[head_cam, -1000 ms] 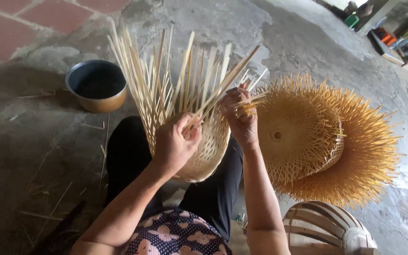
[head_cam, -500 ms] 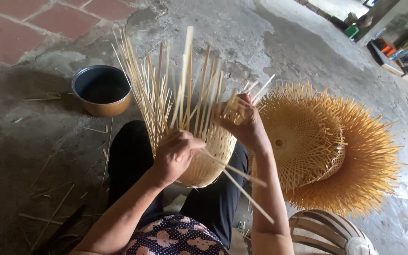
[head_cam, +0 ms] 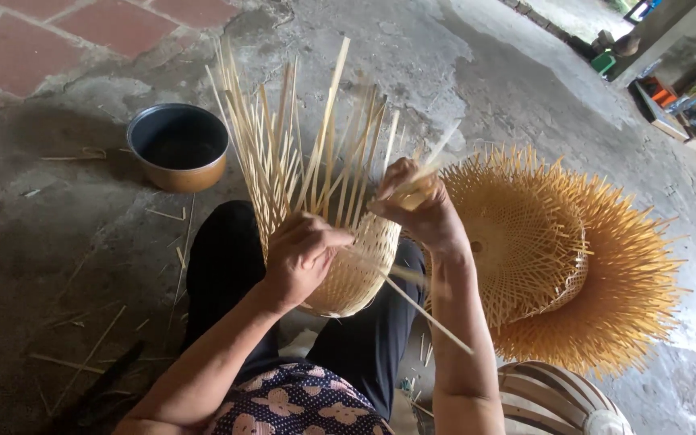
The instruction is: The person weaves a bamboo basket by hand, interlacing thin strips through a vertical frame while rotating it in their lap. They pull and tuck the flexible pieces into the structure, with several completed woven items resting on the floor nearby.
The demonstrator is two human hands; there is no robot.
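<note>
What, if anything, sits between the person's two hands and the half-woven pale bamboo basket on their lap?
Nothing visible: the left hand lies on the half-woven pale bamboo basket, and the right hand grips its upright strips.

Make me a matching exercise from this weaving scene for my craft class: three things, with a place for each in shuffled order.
Things:
1. half-woven basket
2. dark bowl
3. stack of unfinished baskets

Places:
A. on the concrete to the person's right
B. between the left hand and right hand
C. on the floor at upper left

Pairs: 1-B, 2-C, 3-A
</note>
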